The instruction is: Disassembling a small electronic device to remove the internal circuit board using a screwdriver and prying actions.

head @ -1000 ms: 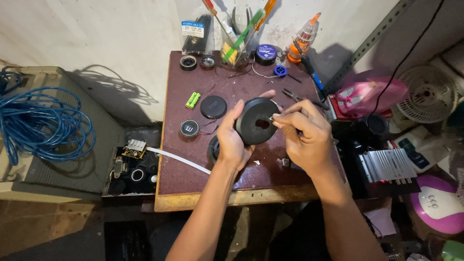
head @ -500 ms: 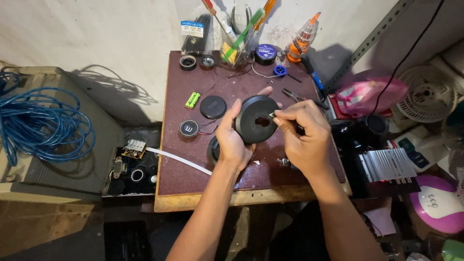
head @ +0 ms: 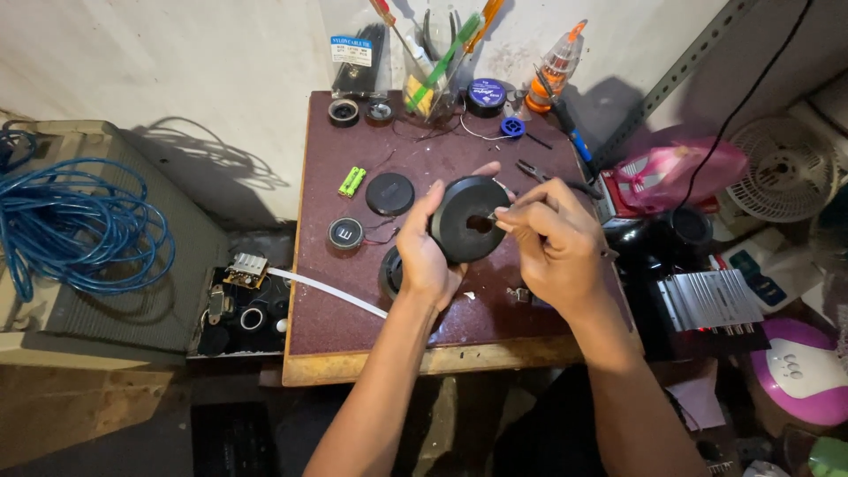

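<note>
Both forearms rise from the bottom edge, which cuts them off at the elbows. Over the near half of the desk point(head: 353, 344) the left hand point(head: 428, 256) is closed around the left rim of a black disc point(head: 466, 219), thumb across its face, the other fingertips showing past the top edge. The disc is held up off the desk, tilted toward the camera. The right hand point(head: 552, 243) is curled shut, its fingertips pinching something thin at the disc's small centre opening; what it pinches is too small to make out. Beneath the left hand a dark round part point(head: 390, 274) is mostly hidden. Farther out lie a round black cap point(head: 345, 234), a flat black lid point(head: 389, 193) and a green pair of batteries point(head: 352, 181). At the far edge stands a clear cup of tools point(head: 433, 84), their tops cut off.
</note>
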